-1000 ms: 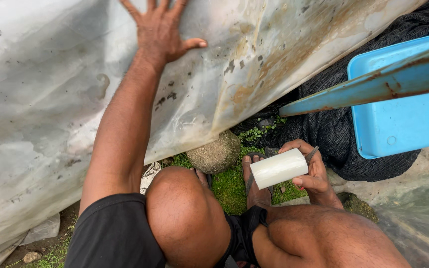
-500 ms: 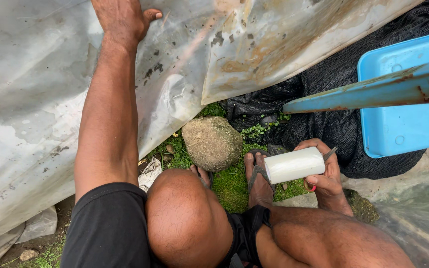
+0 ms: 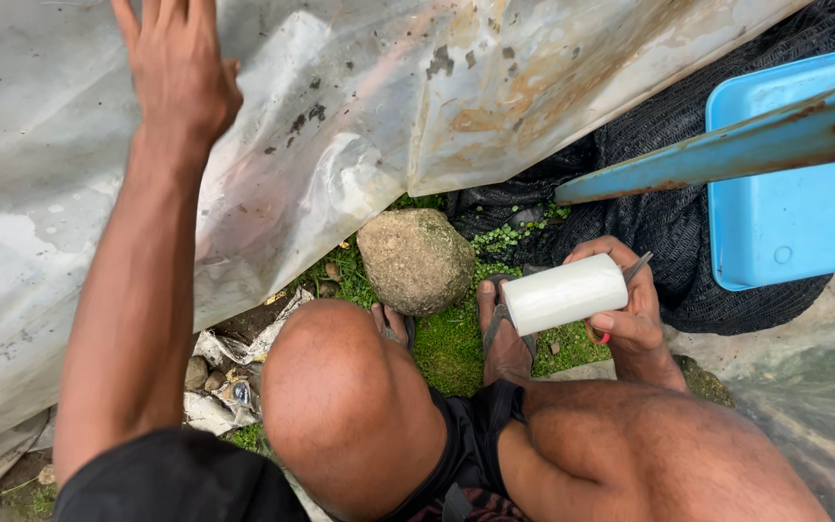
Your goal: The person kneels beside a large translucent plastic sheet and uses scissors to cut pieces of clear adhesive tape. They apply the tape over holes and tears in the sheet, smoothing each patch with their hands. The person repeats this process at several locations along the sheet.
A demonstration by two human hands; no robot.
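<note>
My left hand (image 3: 178,72) presses flat, fingers apart, against a dirty translucent plastic sheet (image 3: 359,126) that hangs in front of me. My right hand (image 3: 630,309) is closed around a white roll of tape or film (image 3: 564,293), held level above my right foot, with a thin grey tool tip sticking out beside it. I am squatting, with both knees in the lower part of the view. A round brownish stone (image 3: 416,259) lies on mossy ground just below the sheet's lower edge, between my hands.
A blue plastic tray (image 3: 794,217) sits at the right on black netting (image 3: 669,222). A rusty blue metal bar (image 3: 727,145) crosses over it. More plastic sheet (image 3: 804,406) covers the ground at lower right. Small stones and scraps (image 3: 219,382) lie at lower left.
My left hand has stayed pressed on the sheet while the sheet's lower edge rose, uncovering more of the stone and moss. The right hand still holds the white roll.
</note>
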